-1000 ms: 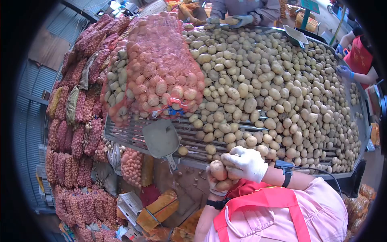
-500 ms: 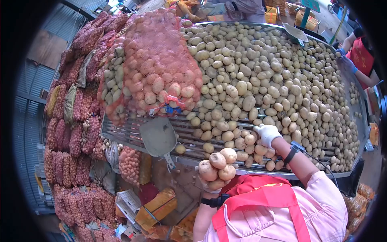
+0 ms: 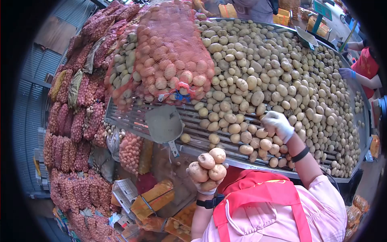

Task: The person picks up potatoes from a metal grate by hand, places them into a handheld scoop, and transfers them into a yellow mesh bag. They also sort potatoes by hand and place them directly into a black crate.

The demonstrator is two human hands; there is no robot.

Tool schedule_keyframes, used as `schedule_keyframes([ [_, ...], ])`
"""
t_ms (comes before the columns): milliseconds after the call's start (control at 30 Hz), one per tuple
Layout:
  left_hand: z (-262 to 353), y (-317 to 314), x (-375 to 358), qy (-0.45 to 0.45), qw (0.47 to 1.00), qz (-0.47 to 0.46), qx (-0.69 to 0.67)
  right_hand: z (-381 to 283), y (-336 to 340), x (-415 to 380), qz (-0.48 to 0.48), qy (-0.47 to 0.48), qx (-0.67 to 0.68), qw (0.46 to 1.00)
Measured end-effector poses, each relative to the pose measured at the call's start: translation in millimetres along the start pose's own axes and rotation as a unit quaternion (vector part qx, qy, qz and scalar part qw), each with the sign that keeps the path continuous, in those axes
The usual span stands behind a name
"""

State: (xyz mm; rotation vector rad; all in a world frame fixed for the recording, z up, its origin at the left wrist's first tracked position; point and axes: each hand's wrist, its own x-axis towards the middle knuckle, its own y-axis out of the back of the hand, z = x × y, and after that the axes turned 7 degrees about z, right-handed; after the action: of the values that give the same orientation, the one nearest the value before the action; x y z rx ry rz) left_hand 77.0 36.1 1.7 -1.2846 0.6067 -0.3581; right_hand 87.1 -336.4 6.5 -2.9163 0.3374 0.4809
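Several potatoes (image 3: 206, 161) are stacked in my left hand (image 3: 207, 188), which is gloved in white and held palm up near the front edge of the slatted table. My gloved right hand (image 3: 278, 126) is over the loose potatoes (image 3: 258, 98) on the table, its fingers curled down; whether it grips one cannot be made out. A red mesh sack of potatoes (image 3: 173, 52) lies on the table's left part. In front of the sack rests a grey metal scoop (image 3: 164, 124), its handle over the front edge.
Stacked mesh sacks (image 3: 76, 161) fill the left side. Yellow crates (image 3: 152, 199) stand on the floor below. Another person's gloved hand (image 3: 347, 73) is at the table's right end. A second scoop (image 3: 307, 37) lies at the far edge, beside a green scale (image 3: 322, 11).
The view has shifted, so the table and sacks sit differently in it. My right hand has lifted slightly and its fingers are more curled. My left hand still holds its potatoes.
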Motion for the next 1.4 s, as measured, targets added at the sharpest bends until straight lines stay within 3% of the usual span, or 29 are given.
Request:
schedule_keyframes([
  [33,0,2,-2,-0.008,1.0,-0.012,-0.009,-6,-20,1,0.009,-0.016,-0.178,0.984],
  [67,1,2,-4,-0.005,1.0,-0.021,-0.018,-17,-49,-4,0.007,0.052,-0.368,0.928],
  [133,0,1,-14,-0.013,0.999,-0.012,-0.04,0,-85,-7,0.011,0.185,-0.654,0.734],
  [233,-4,9,-34,-0.051,0.998,0.014,-0.03,30,-102,12,-0.043,0.136,-0.738,0.66],
  [333,-3,28,-59,-0.094,0.993,0.05,0.057,-7,-93,9,-0.086,0.081,-0.699,0.705],
  [367,-2,13,-69,-0.102,0.987,0.107,0.068,-30,-89,8,-0.074,-0.02,-0.601,0.795],
  [400,1,13,-76,-0.09,0.987,0.132,0.012,-4,-64,27,-0.072,-0.055,-0.454,0.887],
  [433,4,14,-83,-0.081,0.983,0.156,-0.046,22,-34,42,-0.067,-0.091,-0.291,0.95],
  [467,7,14,-90,-0.075,0.975,0.182,-0.104,19,-23,41,-0.09,-0.116,-0.177,0.973],
  [533,9,10,-104,-0.071,0.982,0.137,-0.107,-1,-21,16,-0.1,-0.208,0.117,0.966],
  [667,7,-17,-114,-0.063,0.993,0.064,-0.074,19,-15,6,-0.071,-0.26,0.375,0.887],
  [767,16,-1,-122,-0.03,0.992,0.083,-0.086,12,-30,-10,-0.038,-0.278,0.46,0.843],
  [800,19,-12,-120,-0.004,0.991,0.069,-0.118,20,-25,-11,-0.246,-0.249,0.45,0.822],
  [867,24,-18,-127,0.007,0.987,0.059,-0.15,22,-23,-19,-0.185,-0.242,0.376,0.875],
  [967,25,-18,-137,-0.129,0.987,0.095,0.013,-12,-95,-44,-0.225,-0.229,0.214,0.923],
  [1000,29,-20,-144,-0.218,0.952,0.139,0.167,13,-103,-34,-0.225,-0.273,0.185,0.917],
  [1033,35,-23,-154,-0.304,0.85,0.206,0.377,38,-105,-21,-0.22,-0.312,0.15,0.912],
  [1067,40,-25,-164,-0.348,0.78,0.245,0.459,56,-131,-16,-0.241,-0.269,0.098,0.927],
  [1100,47,-23,-175,-0.364,0.768,0.259,0.459,67,-161,-14,-0.256,-0.219,0.05,0.94],
  [1133,50,-14,-188,-0.298,0.932,0.155,0.133,60,-196,-20,-0.29,-0.273,0.039,0.916],
  [1167,53,-10,-205,-0.243,0.966,0.069,-0.049,60,-228,-28,-0.308,-0.245,-0.028,0.919],
  [1200,57,-6,-221,-0.165,0.959,0.003,-0.231,62,-259,-37,-0.343,-0.241,-0.052,0.907],
  [1333,55,19,-293,-0.318,0.927,0.042,-0.194,111,-369,-73,-0.49,-0.247,-0.121,0.827],
  [1400,51,55,-328,-0.424,0.891,0.083,-0.139,79,-446,-134,-0.533,-0.324,-0.133,0.77],
])
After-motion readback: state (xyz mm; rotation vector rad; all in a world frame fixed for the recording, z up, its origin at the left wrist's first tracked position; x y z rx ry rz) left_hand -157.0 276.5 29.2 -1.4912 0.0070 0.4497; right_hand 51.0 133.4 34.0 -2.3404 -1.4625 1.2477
